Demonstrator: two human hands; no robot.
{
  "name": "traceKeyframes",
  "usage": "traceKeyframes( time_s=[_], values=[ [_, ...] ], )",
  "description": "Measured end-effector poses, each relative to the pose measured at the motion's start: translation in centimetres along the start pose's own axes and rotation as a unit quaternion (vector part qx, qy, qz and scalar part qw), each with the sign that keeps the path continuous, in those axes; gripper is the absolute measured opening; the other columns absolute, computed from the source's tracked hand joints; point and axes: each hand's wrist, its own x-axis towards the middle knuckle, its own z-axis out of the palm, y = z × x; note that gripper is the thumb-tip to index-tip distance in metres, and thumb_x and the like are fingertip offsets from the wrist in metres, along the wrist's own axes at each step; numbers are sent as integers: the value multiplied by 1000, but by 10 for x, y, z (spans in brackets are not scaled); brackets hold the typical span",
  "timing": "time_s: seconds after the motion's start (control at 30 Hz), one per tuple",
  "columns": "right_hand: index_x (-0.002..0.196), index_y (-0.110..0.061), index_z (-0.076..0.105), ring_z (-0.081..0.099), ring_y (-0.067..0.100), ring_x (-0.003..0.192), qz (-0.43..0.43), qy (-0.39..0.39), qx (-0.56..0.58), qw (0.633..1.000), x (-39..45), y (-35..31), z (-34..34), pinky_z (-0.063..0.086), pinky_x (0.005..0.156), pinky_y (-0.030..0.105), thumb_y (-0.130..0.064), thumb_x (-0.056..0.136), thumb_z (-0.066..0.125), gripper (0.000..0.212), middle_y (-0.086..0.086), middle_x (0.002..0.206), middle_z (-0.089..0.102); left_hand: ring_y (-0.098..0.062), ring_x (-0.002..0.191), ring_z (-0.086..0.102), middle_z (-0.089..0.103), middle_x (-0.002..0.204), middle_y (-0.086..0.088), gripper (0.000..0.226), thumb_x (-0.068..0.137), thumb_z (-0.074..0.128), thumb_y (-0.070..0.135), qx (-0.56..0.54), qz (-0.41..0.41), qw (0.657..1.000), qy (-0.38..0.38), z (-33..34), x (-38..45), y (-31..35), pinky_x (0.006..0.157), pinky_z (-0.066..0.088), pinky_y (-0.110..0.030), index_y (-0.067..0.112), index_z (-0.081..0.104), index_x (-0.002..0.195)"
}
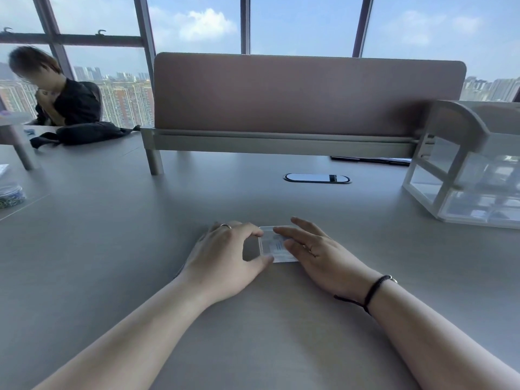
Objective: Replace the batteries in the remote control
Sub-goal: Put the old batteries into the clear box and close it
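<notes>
desk: wide grey matte desk (112,249), both bare forearms lying across it
box: small clear flat plastic box (271,244) with blurred bluish contents, flat on the desk between the two hands, centre of view; can't tell what's inside
left hand: left hand (225,249) with ring, index fingertip at the box's far left corner, thumb at its near left edge; grip pinched on the box
right hand: right hand (315,249), black cord bracelet on the wrist, fingers flat on top of the box's right half, spread, not curled
remote control: can't make one out
back: brown-pink fabric divider panel (306,94)
right: clear plastic drawer organiser (464,190), well apart from the hands
far left: another person seated, dark bag (87,133) on the desk
</notes>
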Motion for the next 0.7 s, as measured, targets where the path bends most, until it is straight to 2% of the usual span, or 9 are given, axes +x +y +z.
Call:
traceKeyframes(
  time_s=[0.1,0.23,0.43,0.7],
  values=[
    [138,-55,43,32,5,144,2,3,-6,1000,-1,-1,1,28,110,24,-53,100,37,38,-19,161,21,-19,128,47,61,133,9,62,75,60,72,45,-37,998,0,-4,1,0,102,41,-38,36,60,125],
    [136,-57,43,37,6,141,6,5,-9,1000,0,-1,1,32,112,29,-54,99,38,38,-20,160,21,-20,141,32,50,147,3,78,78,51,77,121,-69,988,-71,-5,0,0,108,35,-37,26,54,137],
    [137,-58,41,33,7,144,9,7,-5,1000,0,0,1,31,114,30,-55,99,38,39,-21,161,18,-21,130,41,59,132,5,74,78,42,81,187,-69,977,-74,-4,-2,6,99,38,-36,22,65,116],
    [139,-56,41,31,7,145,10,4,-5,1000,0,-1,1,29,114,28,-53,99,38,39,-20,162,17,-22,131,38,58,133,4,73,80,43,79,191,-84,974,-82,-4,-2,7,102,34,-37,21,63,120]
  ],
)
